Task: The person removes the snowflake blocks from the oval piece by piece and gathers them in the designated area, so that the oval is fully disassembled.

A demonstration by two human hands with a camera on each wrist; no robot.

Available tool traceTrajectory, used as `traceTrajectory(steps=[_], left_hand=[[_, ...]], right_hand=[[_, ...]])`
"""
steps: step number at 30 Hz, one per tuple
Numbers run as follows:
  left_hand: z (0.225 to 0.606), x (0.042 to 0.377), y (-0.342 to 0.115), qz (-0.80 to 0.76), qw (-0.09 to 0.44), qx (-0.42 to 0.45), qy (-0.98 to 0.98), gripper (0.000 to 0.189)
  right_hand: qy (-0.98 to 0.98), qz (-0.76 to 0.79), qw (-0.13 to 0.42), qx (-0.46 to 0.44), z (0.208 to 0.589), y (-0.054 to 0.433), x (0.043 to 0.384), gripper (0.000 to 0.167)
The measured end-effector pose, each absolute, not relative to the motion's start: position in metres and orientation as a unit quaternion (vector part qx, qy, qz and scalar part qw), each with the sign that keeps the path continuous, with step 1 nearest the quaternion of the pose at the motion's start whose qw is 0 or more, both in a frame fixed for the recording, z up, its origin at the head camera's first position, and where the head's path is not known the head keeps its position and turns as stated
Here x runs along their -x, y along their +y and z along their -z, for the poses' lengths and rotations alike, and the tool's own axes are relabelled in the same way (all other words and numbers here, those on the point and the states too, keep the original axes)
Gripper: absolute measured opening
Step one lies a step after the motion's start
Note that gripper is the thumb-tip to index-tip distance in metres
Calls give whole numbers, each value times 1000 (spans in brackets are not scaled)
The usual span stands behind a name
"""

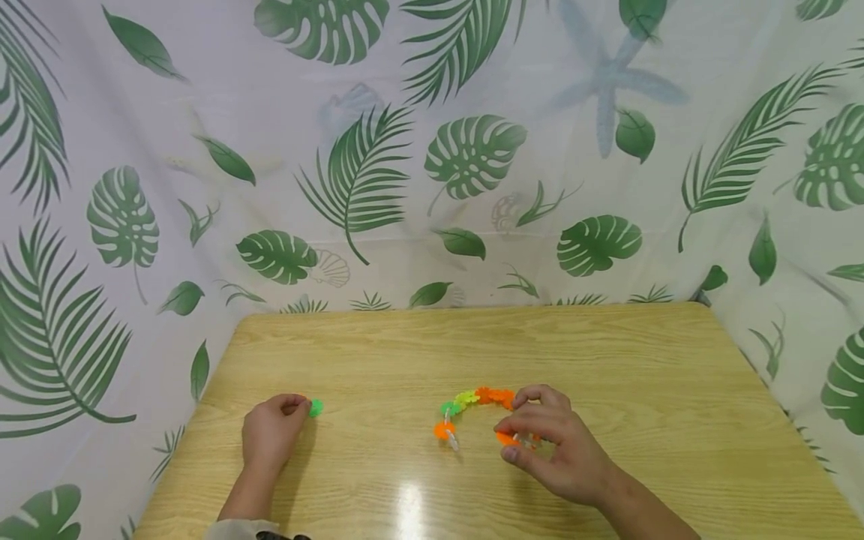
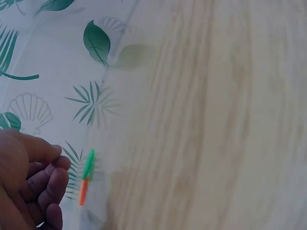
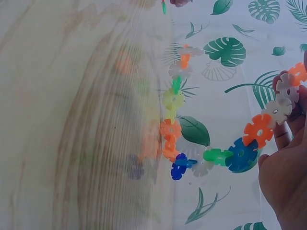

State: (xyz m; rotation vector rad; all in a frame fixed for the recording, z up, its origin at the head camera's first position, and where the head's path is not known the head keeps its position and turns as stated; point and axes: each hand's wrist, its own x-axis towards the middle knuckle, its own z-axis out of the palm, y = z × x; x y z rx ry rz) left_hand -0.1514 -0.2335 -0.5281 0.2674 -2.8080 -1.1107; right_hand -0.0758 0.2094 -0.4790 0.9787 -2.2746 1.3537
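My right hand (image 1: 560, 450) holds one end of a chain of interlocking plastic flower discs (image 1: 468, 397), its fingers curled around the white and orange discs. In the right wrist view a white disc (image 3: 277, 110) and an orange disc (image 3: 259, 130) lead from the fingers to blue, green and yellow ones. The chain bends in an arc, its other end to the left of the hand. At the table's left, my left hand (image 1: 273, 431) is just above a joined green disc (image 2: 89, 164) and orange disc (image 2: 83, 191). Its fingers are loosely bent, with a small gap to the discs in the left wrist view.
The wood-grain table (image 1: 378, 352) has a glossy surface with a bright light reflection in front. Behind and beside it hangs a white curtain (image 1: 405, 165) printed with green leaves, reaching the table's back edge.
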Motion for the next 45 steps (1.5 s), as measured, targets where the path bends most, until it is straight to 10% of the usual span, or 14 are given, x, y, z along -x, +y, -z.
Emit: traceTrajectory(steps=[45], left_hand=[[461, 98, -104, 572, 45, 186, -798, 7]], right_hand=[[-791, -461, 178, -360, 482, 200, 77, 36]])
